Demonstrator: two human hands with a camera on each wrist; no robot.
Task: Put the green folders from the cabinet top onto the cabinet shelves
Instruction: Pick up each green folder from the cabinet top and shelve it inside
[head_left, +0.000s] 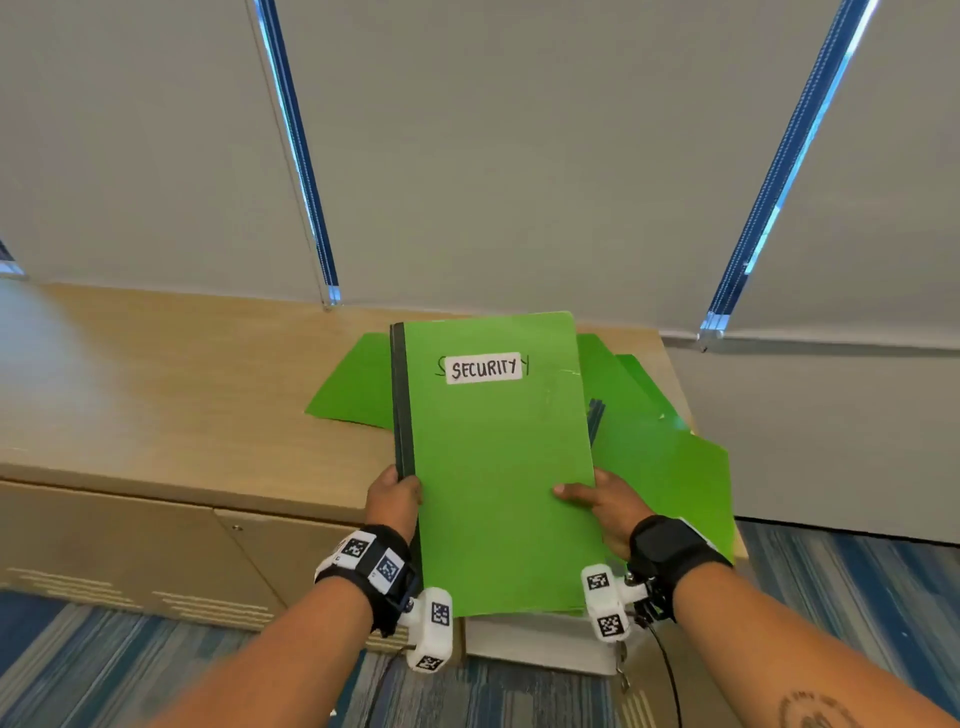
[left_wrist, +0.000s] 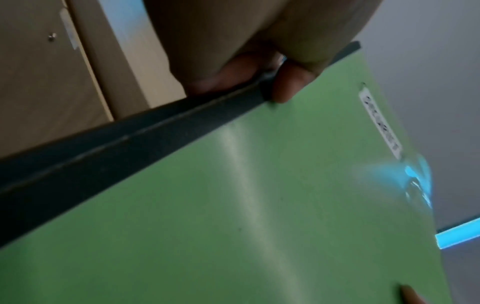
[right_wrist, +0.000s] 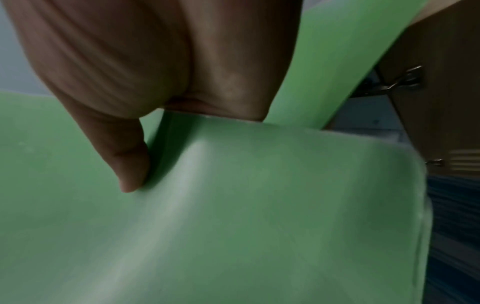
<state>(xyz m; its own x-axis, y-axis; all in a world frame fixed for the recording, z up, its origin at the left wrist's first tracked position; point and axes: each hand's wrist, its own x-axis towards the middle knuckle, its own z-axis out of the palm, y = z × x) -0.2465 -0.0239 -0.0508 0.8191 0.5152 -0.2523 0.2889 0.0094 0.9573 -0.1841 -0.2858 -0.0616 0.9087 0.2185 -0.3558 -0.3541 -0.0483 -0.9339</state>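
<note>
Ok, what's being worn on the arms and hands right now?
Both hands, left and right, are bare, forearms sleeveless. Each wrist has a black strap carrying white blocks printed with black-and-white square codes. A thin black cable hangs from the right strap. The right forearm bears a dark tattoo.

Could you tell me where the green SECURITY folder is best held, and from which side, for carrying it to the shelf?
Probably by its long edges near the bottom: the left hand on the stiff dark spine, the right hand pinching the open edge of the SECURITY folder, which the wrist view shows flexing.
</note>
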